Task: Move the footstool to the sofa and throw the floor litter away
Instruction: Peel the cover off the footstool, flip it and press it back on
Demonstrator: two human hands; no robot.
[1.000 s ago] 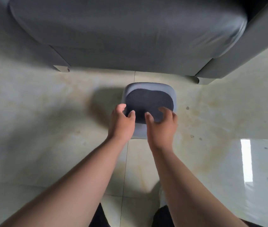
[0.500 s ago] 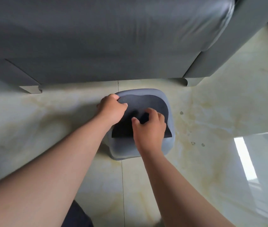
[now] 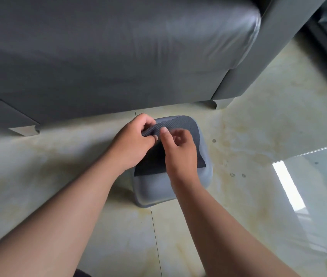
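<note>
A grey-blue plastic footstool stands on the tiled floor just in front of the dark grey sofa. A dark textured mat covers its top. My left hand pinches the mat's far-left corner, which is lifted and folded up off the stool. My right hand rests over the mat's middle, thumb touching the raised fold, fingers curled. No litter can be made out on the floor.
The sofa's short feet stand on the pale marbled floor. A few small dark spots mark the tiles right of the stool. A glossy reflective surface fills the lower right.
My view moved closer to the sofa and stool. My left hand closed on the mat's corner and lifted it up; my right hand shifted onto the mat beside the fold.
</note>
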